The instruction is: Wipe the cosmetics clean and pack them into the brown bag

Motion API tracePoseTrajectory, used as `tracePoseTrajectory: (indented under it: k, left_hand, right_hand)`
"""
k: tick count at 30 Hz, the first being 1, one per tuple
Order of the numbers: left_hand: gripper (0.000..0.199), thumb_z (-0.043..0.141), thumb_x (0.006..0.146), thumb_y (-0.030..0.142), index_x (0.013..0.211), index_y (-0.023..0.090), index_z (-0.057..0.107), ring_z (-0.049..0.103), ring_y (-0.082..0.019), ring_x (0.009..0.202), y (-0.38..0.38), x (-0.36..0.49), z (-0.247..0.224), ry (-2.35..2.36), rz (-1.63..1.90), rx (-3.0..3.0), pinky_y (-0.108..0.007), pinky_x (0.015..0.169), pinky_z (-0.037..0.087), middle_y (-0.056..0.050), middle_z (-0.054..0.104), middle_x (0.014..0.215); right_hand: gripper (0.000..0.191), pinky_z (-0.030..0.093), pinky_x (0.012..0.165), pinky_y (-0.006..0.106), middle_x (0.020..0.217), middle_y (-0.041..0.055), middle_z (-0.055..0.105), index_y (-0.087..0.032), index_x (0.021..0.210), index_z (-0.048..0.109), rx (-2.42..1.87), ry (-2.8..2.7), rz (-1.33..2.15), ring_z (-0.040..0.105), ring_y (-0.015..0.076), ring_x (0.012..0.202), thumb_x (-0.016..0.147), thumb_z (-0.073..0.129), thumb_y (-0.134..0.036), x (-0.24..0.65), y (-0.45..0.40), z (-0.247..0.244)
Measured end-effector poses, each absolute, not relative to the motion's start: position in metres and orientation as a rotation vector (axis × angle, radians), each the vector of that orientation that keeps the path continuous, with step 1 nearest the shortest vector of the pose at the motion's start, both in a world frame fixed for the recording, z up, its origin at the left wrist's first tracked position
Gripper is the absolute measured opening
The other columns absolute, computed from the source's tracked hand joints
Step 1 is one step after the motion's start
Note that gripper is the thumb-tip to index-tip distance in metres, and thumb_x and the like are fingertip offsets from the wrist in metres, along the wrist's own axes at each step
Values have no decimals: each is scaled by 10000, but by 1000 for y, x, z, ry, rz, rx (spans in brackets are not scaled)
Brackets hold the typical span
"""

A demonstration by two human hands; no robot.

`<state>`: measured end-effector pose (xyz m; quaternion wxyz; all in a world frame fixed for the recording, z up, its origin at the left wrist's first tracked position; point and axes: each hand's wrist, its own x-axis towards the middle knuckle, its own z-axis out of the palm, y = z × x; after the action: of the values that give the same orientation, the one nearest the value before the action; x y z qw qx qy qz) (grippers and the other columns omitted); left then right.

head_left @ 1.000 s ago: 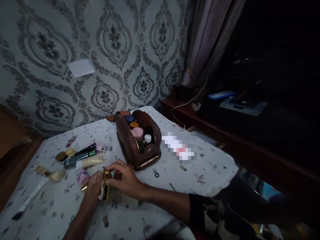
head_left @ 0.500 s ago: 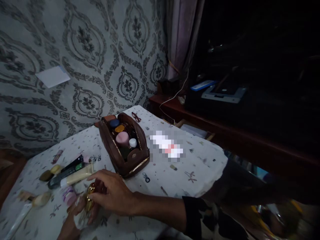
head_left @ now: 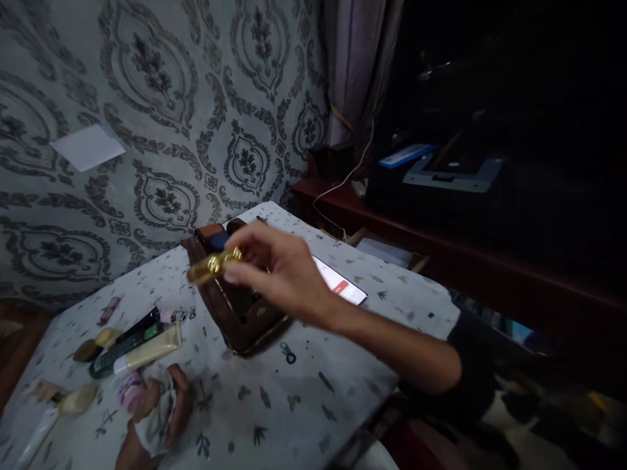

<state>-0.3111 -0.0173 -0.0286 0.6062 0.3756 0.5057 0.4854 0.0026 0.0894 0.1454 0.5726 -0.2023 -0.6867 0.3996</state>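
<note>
My right hand (head_left: 281, 274) grips a shiny gold bottle (head_left: 214, 264) between thumb and fingers, above the open brown bag (head_left: 225, 326). The hand covers much of the bag's inside; a dark blue lid (head_left: 219, 241) shows near its back end. Low on the left, my left hand (head_left: 159, 411) is curled around a crumpled white tissue (head_left: 157, 418). Beside it stands a pink and white container (head_left: 130, 391). A cream tube (head_left: 149, 350) and a dark green tube (head_left: 115, 356) lie behind.
Brushes (head_left: 76, 399) lie at the table's left. A lit phone (head_left: 343, 287) rests right of the bag, partly behind my right arm. The patterned tablecloth (head_left: 294, 424) reaches a dark red shelf (head_left: 323, 196). Behind the shelf hangs a curtain (head_left: 353, 72).
My right hand has lifted the gold bottle from beside my left hand and moved it up and right, over the bag. My left hand stays low with the tissue.
</note>
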Motion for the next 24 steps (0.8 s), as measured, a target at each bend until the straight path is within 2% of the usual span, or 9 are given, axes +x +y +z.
tracePoseTrajectory:
  k: [2,7,10,12,18,24]
  left_hand:
    - [493,668,668,730,723,241,697,375,-137,213,-16,-315,-33,1019,1094,851,-248,231,331,6,437,290]
    - [450,580,811,651,894,228,709,469,-142,246,-12,-322,-38,695,1028,930,-219,261,378,11,544,389]
    - [400,605,866,558,996,192,704,569,-144,342,-13,-317,-36,637,1077,946,-204,346,453,-8,604,474]
    - [395,610,887,526,1037,174,709,572,-135,361,-15,-312,-33,601,1098,950,-187,357,447,-20,612,492]
    - [407,600,884,533,1036,172,709,566,-143,384,-21,-311,-30,729,1112,962,-212,396,466,-48,624,502]
    - [453,566,879,581,1023,175,707,542,-146,361,-22,-313,-32,759,1119,971,-210,368,426,-50,604,476]
  right_hand:
    - [99,520,749,279,832,-34,606,-170,951,614,-489,-1568,853,624,109,756,866,600,-218,9,121,157]
    - [102,484,771,270,740,-52,579,-127,875,609,-572,-1733,680,605,103,713,784,586,-88,-10,184,165]
    - [126,461,736,248,728,-35,595,-134,856,611,-621,-1877,593,581,117,703,762,577,-57,-26,201,162]
    - [141,444,726,248,762,-14,617,-137,863,617,-642,-1946,548,572,133,735,762,570,-52,-33,207,160]
    - [164,392,728,245,825,5,638,-131,883,650,-702,-2138,445,546,142,763,753,584,-55,-57,230,155]
    - [191,396,700,239,891,22,681,-145,905,694,-841,-2306,467,586,154,816,748,620,-67,-86,247,151]
